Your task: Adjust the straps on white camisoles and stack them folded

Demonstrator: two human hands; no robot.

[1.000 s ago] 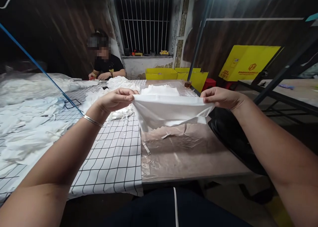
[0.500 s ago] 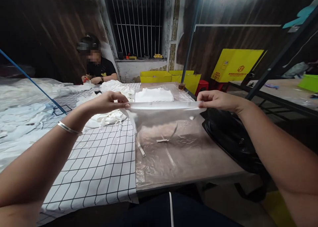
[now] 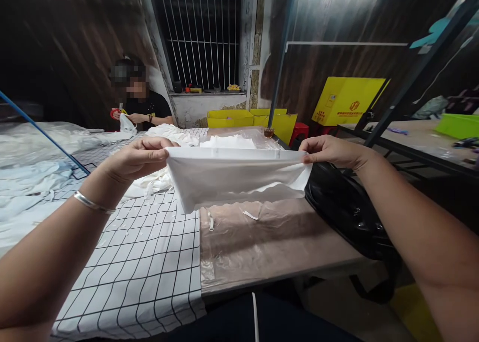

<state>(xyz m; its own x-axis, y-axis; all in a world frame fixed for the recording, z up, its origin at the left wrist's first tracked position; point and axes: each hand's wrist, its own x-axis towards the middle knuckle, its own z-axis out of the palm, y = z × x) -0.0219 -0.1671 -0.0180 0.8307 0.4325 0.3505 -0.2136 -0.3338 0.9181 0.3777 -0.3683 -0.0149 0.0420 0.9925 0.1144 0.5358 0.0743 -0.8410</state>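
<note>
A thin white garment is stretched wide in the air above the table, its straight upper edge taut and its wavy lower edge hanging loose. My left hand pinches its upper left corner between thumb and fingers; a silver bangle circles that wrist. At the upper right corner, my right hand is closed on the same edge. Two narrow white straps show just below the garment; whether they are joined to it I cannot tell. Behind it lies a pile of folded white cloth, partly hidden.
A checked cloth and clear plastic sheeting cover the table. White garments heap up at left, near a blue pole. A black bag sits at right. Across the table, a person handles white cloth. Yellow boxes stand behind.
My left hand has moved left, so the garment is stretched wider. Its body has swung up toward me, looking whiter and fuller. The person opposite has raised the cloth.
</note>
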